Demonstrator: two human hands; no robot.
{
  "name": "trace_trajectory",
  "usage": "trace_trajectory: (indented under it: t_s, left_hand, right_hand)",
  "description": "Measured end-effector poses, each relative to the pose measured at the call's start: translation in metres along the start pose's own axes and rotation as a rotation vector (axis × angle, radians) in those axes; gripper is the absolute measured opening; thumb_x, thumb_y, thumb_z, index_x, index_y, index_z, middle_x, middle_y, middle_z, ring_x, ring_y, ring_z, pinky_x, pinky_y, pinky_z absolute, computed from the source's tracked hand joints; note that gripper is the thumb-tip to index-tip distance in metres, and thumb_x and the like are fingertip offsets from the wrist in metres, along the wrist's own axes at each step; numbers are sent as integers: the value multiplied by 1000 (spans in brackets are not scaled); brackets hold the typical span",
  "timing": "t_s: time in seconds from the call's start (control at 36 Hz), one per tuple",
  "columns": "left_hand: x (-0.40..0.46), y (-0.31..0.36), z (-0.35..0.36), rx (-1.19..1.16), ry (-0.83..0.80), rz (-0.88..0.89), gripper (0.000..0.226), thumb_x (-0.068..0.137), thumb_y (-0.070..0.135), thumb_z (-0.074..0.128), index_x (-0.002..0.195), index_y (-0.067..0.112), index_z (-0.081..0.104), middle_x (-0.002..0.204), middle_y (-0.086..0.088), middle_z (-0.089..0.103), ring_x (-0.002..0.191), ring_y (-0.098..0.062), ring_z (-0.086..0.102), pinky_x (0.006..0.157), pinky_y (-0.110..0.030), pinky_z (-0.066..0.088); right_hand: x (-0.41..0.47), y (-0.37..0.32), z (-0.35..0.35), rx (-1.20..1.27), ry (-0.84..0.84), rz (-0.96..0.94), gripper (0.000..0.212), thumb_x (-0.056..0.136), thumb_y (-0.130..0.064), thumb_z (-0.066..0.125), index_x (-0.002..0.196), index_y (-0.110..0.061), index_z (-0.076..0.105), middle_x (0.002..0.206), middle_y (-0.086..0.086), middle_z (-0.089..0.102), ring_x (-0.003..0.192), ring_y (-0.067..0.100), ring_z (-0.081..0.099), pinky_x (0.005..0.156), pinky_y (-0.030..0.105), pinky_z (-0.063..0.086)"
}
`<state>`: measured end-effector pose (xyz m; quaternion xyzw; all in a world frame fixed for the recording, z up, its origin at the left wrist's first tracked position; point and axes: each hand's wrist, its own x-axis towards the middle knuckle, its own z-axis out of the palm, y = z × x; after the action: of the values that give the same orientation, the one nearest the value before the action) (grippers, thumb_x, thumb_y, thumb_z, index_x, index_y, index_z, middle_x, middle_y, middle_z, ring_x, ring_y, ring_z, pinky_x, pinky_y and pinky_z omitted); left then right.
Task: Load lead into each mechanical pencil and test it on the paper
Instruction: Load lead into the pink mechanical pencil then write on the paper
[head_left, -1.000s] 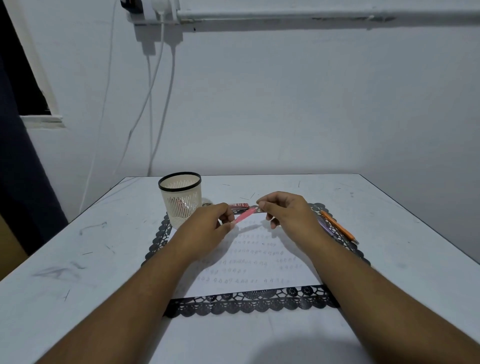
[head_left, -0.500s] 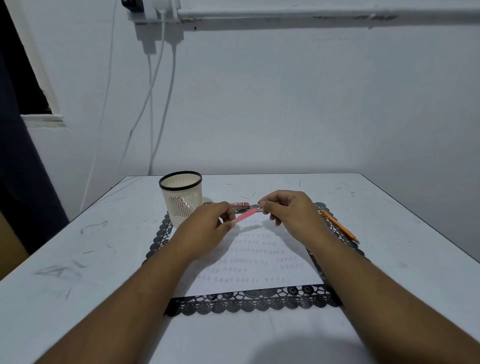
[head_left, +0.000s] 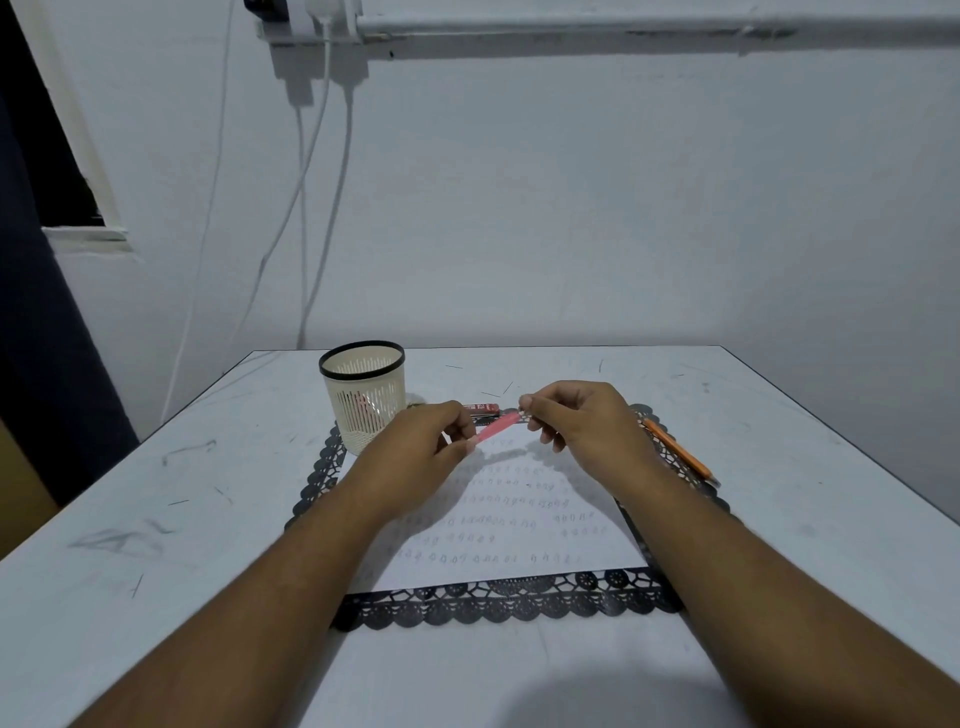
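White slotted plastic cup with a black rim (head_left: 363, 395) stands at the far left corner of the black lace-edged placemat (head_left: 498, 605); something pink shows through its slots, kind not determinable. Left hand (head_left: 415, 457) pinches the near end of the slim pink mechanical pencil (head_left: 497, 427), the grip narrow and closed on the barrel. Pencil is held above the far edge of the white paper sheet with faint rows of pencil marks (head_left: 511, 525), angled up toward the right. Behind it, a small red lead case (head_left: 483, 408) lies on the surface. Right hand (head_left: 582, 421) pinches at the pencil's far end, fingertips tight; whether a lead or cap is between them is too small to tell. Compared with a second ago, both hands have scarcely shifted: fine work at the pencil's end continues, judged lead loading, test not yet begun. An orange pencil (head_left: 680, 454) lies at the mat's right edge.
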<state>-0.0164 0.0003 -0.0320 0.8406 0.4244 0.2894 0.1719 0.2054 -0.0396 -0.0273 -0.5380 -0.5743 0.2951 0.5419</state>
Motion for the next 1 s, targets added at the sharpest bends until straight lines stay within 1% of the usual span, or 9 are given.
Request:
trace_trajectory:
  t_s: [0.19,0.31,0.47,0.56,0.64,0.75,0.83,0.92,1.0]
  left_hand:
    - [0,-1,4,-145,-18,-43,12,99,22,67,90,30,66,86,12,68,69,-6,67,67,-24,48]
    - [0,-1,6,-250,-21,-79,9,99,22,68,91,27,68,86,11,70,71,-10,70,68,-23,46]
    - [0,1,9,-205,-15,-60,12,99,22,68,90,30,67,85,14,68,71,-8,68,69,-24,48]
    - [-1,3,10,-189,14,-45,11,99,23,67,91,30,67,87,11,69,71,-6,67,62,-15,43]
    - [1,4,11,-277,86,-47,8,99,20,69,93,25,68,87,6,72,68,-6,68,59,-10,43]
    - [0,6,14,-424,114,-38,11,96,10,71,98,20,72,82,-1,72,63,-7,65,55,-21,51]
    - [0,6,16,-478,63,-17,15,93,2,71,101,14,74,88,-7,73,71,-12,70,61,-25,57]
    - [0,5,21,-490,10,-10,9,95,6,70,100,13,74,88,-6,74,79,-18,73,63,-32,60]
    - [-1,5,25,-456,-23,4,5,97,14,70,93,14,73,83,-3,73,77,-17,72,62,-34,59]
  right_hand:
    - [0,3,5,-3,54,-21,20,97,-30,74,85,-15,80,75,4,74,63,12,61,60,30,51]
    - [0,1,5,1,54,-33,21,96,-31,75,84,-15,81,73,5,74,62,12,62,61,31,50]
    - [-2,0,5,-108,47,-58,25,96,-35,75,79,-17,78,69,0,72,59,8,61,57,21,48]
    - [-3,1,7,-113,61,-56,25,97,-37,73,82,-19,79,72,-1,74,61,9,63,60,26,50]
    - [-5,-1,9,33,23,-6,19,98,-35,72,92,-20,82,84,-1,78,70,11,65,63,32,53]
    - [-10,-6,24,246,-26,66,15,102,-21,67,100,-12,79,93,4,79,88,18,73,79,39,60]
    - [-10,-12,32,309,23,54,20,108,-22,56,105,-11,71,102,4,80,99,22,77,94,40,59]
    - [-12,-19,34,416,76,40,20,112,-24,46,108,-12,62,104,4,80,97,25,77,90,40,59]
    - [-15,-24,39,685,38,78,21,112,-21,43,103,-11,59,85,8,69,79,26,68,82,41,57]
